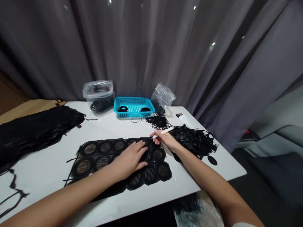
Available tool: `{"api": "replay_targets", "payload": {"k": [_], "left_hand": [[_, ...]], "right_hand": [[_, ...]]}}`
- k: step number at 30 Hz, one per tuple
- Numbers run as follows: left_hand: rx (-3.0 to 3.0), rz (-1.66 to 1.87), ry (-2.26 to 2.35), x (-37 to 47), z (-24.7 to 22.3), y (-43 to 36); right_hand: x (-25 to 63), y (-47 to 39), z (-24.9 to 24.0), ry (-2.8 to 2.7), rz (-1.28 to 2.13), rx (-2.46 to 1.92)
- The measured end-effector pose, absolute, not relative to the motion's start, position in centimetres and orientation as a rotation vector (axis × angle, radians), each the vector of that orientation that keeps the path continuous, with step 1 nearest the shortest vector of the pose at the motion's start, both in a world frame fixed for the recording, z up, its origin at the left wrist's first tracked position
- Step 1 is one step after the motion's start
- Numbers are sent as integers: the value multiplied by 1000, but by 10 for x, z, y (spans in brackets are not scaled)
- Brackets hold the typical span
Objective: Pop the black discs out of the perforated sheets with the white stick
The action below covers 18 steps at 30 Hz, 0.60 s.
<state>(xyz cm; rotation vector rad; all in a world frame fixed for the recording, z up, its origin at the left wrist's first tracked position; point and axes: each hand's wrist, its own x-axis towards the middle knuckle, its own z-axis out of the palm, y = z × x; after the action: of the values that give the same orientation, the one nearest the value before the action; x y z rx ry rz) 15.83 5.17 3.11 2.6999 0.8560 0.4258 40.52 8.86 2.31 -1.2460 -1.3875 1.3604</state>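
A black sheet (106, 161) patterned with rows of rings lies flat on the white table. My left hand (130, 159) rests palm down on it, fingers stretched out. At the sheet's far right edge, my right hand (163, 138) is closed around a slim white pen-like tool (168, 130), whose bluish tip points down and left at the sheet. Just right of that hand sits a heap of black cut scraps (194, 140) with round holes. One loose dark disc (212, 160) lies beside the heap. A tangle of thin black rings (159, 121) is just beyond the right hand.
A turquoise basket (134, 98) with a few black pieces stands at the back, between two clear plastic bags (98, 86) (163, 94) holding dark contents. A large black stack of material (35, 129) covers the table's left side. Grey curtains (142, 47) hang behind.
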Motion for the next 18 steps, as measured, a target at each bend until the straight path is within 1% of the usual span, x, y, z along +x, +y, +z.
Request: {"api": "replay_targets", "payload": {"k": [3,8,12,18], "left_hand": [[2692,415,829,183,13,50],[2767,412,863,179,-6,54],[2887,391,891,177,-9,53],[2922,379,860,179,-9,54]], "right_hand": [[410,82,16,-1474,1253,-1275],[419,78,17,-1530,1242,-1313],[422,79,18,-1550,1197,-1377],[424,80,17,-1566,1218,-1401]]}}
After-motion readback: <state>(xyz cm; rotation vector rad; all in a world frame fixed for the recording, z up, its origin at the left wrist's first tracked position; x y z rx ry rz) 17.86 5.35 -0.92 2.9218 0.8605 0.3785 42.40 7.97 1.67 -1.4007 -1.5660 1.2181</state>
